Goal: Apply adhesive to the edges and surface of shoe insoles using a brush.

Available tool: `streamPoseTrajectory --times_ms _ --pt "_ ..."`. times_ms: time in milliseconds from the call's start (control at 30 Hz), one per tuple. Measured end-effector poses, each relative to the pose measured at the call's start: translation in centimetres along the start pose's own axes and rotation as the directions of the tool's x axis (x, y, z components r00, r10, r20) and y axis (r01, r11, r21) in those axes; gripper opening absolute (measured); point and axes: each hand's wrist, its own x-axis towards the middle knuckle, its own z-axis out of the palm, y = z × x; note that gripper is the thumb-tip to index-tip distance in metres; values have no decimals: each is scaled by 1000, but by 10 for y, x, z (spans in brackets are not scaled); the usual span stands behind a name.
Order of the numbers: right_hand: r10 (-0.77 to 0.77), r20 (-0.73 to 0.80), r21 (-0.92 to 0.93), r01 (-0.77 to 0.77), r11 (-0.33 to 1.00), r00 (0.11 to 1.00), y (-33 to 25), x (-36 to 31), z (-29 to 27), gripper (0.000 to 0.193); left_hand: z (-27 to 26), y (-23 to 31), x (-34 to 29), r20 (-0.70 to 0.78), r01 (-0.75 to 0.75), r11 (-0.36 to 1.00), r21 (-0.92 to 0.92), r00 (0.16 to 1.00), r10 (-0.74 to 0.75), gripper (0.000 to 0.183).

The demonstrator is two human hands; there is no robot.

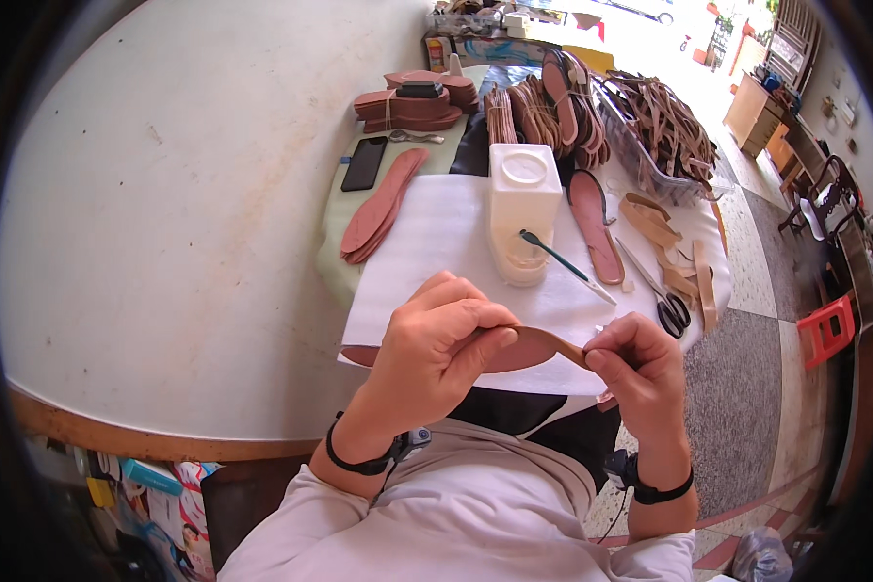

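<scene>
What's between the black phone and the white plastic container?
A stack of reddish-brown sole-shaped pieces, then a bare stretch of white sheet; the head view shows it.

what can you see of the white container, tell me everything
The white container looks plastic and boxy, with a raised ring on its square top and a yellowish, rounded lower part, open in front. It stands on a white sheet. A dark green stick leans out of the opening. Neither the left hand nor the right hand touches it.
</scene>
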Motion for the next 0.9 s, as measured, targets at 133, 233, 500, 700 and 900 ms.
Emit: streamPoseTrajectory --times_ms 133,233,500,700,900 --pt "-43 -26 112 45 993 999 13 -2 10 6 -3 0 -6 -28 52 998 -47 998 -54 7" --pt "-83 -36 131 87 988 996 19 -2 17 6 -4 1 -9 -46 111 988 -104 992 -116 6" --pt "-135 -77 173 146 974 988 30 -2 38 7 -2 -2 -15 -102 208 960 -189 968 -230 6" --pt "-170 -103 161 185 969 980 35 -2 44 6 1 -7 -17 -100 213 953 -216 966 -239 7" --pt "-221 -134 129 238 963 966 36 -6 51 8 6 -8 -19 -109 214 938 -274 962 -251 7"
